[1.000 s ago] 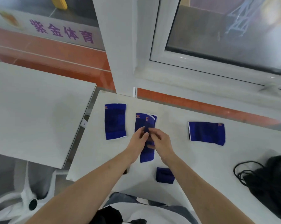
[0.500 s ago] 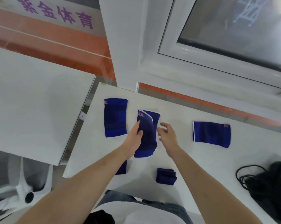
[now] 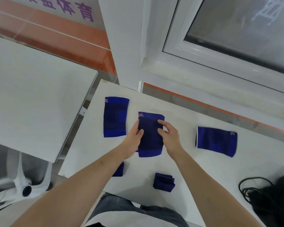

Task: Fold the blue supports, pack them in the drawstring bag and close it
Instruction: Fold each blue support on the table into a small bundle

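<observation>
Head view: I am looking down at a white table.
Left hand: I am pressing it, fingers loosely spread, on the left edge of the middle support; it is gripping nothing.
Right hand: I am laying it flat on that support's right edge, thumb out.
Other supports: one flat to the left, one flat to the right, one folded near me.
Bag: it is lying at the table's right, cord loose; I cannot tell what it is holding.
Writing: small orange logos, unreadable; purple characters on the wall.

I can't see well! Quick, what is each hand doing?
Left hand: open, fingers flat on the middle support.
Right hand: open, fingertips pressing the same support.
</observation>
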{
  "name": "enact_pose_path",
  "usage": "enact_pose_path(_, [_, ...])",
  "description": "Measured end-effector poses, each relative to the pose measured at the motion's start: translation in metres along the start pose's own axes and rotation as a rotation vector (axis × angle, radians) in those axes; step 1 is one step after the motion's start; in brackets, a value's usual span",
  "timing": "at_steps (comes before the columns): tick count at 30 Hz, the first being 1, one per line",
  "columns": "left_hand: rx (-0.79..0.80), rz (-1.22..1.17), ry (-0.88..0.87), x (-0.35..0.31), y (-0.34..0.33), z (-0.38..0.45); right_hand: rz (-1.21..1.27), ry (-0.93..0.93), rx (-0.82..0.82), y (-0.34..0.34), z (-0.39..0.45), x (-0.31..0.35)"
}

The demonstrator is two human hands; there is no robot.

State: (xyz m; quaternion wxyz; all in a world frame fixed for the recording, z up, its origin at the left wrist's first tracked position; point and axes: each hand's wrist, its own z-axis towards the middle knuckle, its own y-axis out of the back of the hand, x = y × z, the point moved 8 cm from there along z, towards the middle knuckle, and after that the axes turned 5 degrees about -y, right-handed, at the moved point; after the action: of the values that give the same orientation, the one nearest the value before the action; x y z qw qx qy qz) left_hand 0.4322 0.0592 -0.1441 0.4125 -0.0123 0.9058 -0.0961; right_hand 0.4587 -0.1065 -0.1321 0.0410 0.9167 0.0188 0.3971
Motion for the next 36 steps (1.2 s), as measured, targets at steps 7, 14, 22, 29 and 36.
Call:
enact_pose_path(7, [-0.016,0.024,0.059,0.022,0.001,-0.014,-0.201,0.118,-0.113,-0.006,0.017,-0.006])
enact_pose_path(14, [-0.169,0.378,-0.095,0.018,0.023,-0.011,-0.47,0.21,-0.149,-0.01,0.032,-0.016])
enact_pose_path(22, [-0.196,0.673,-0.143,0.026,0.025,-0.009,-0.657,0.249,-0.157,-0.016,0.039,-0.026])
enact_pose_path(29, [-0.138,0.886,-0.116,0.04,0.024,-0.004,-0.805,0.27,-0.161,-0.019,0.039,-0.029])
enact_pose_path(36, [-0.187,0.972,-0.096,0.039,0.026,0.006,-0.927,0.257,-0.153,-0.016,0.038,-0.031])
